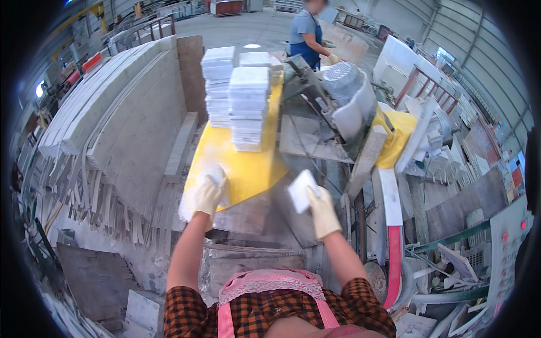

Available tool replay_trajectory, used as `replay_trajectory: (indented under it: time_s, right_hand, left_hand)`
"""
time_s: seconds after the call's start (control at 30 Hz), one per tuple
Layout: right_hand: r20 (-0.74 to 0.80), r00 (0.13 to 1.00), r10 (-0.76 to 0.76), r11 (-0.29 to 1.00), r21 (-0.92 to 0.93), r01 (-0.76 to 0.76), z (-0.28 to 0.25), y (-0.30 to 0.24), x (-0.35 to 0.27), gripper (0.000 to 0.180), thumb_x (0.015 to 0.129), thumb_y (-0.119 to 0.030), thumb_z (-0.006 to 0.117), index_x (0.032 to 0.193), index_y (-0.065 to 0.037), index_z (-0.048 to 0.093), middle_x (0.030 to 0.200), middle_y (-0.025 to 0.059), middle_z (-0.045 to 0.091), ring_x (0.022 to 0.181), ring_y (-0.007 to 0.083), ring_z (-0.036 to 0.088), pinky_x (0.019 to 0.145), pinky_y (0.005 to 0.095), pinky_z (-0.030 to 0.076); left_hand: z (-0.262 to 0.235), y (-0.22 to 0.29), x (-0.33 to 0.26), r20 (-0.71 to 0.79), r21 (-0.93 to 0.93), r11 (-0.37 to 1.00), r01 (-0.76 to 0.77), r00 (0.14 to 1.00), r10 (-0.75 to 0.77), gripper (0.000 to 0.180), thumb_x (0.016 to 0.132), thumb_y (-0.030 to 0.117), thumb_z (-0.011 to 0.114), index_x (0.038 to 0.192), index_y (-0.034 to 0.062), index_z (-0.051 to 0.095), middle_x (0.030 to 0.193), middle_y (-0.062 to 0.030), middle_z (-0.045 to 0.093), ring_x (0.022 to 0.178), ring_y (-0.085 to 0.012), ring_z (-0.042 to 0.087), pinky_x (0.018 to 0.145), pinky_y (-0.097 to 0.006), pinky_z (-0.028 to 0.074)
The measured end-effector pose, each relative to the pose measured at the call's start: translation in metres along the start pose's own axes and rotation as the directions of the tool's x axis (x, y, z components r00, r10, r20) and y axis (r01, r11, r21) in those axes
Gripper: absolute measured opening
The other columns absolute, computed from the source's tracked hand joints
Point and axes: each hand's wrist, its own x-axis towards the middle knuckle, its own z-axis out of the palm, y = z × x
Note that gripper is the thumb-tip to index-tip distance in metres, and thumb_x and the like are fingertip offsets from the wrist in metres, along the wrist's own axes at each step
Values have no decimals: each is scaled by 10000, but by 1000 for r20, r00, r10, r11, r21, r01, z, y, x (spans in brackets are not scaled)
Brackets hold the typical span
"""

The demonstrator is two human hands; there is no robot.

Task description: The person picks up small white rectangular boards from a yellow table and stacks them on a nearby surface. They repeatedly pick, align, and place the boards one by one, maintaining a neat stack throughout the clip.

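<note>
My right hand [323,213], in a cream glove, grips a white square tile [301,191] by its right edge, thumb across its face. The tile is tilted and held off the right side of the yellow-covered work surface [248,174]. Over the near left part of that yellow sheet is my left hand [208,197], gloved alike and smeared by motion. Its fingers close on a pale, blurred tile [216,172], mostly covered by the hand. Beyond both hands, white tiles stand in tall piles, with a front stack [248,107] and a left stack [218,84].
Long stone slabs [135,107] lean on edge at the left. A machine with a motor [342,79] stands right of the tile piles; a yellow cover [397,135] hangs beside it. A person in a blue apron [307,39] is behind it. A control panel [507,242] is far right.
</note>
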Motion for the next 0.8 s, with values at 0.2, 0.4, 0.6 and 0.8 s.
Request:
replay_trajectory:
  time_s: [0.2, 0.4, 0.6, 0.8]
  right_hand:
    - [53, 991, 123, 989, 79, -127, 194, 25, 29, 405, 1019, -330, 637, 1225, 19, 647, 1066, 58, 673, 961, 156, 626, 867, 316, 504]
    - [81, 997, -8, 998, -58, 13, 240, 48, 28, 411, 1001, -249, 660, 1334, -12, 613, 1137, 85, 694, 1043, 168, 644, 937, 331, 505]
    - [144, 971, -191, 981, 40, 187, 238, 84, 35, 458, 1026, -252, 636, 1414, -16, 575, 1273, 126, 677, 1227, 200, 604, 1054, 324, 457]
    - [335, 939, -83, 985, -118, 129, 208, 87, 30, 456, 1032, -256, 630, 1415, -13, 580, 1320, 133, 665, 1278, 205, 579, 1086, 327, 438]
  left_hand:
    - [7, 4, 0, 59, -321, 922, 215, 976, -208, 732, 987, 625, 487, 1230, -64, 533, 1051, -345, 697, 1019, -498, 674, 881, -525, 525]
    - [-21, 10, -5, 154, -366, 895, 254, 965, -211, 734, 999, 616, 486, 1229, -80, 519, 1054, -356, 691, 1037, -505, 670, 903, -519, 520]
    - [-29, 4, -14, 186, -538, 805, 251, 966, -177, 727, 992, 603, 527, 1270, -69, 536, 1144, -377, 658, 1094, -488, 655, 917, -514, 517]
    - [-12, 0, 11, 144, -428, 884, 187, 980, -138, 743, 899, 498, 717, 1387, -25, 516, 1299, -324, 610, 1164, -459, 635, 958, -476, 522]
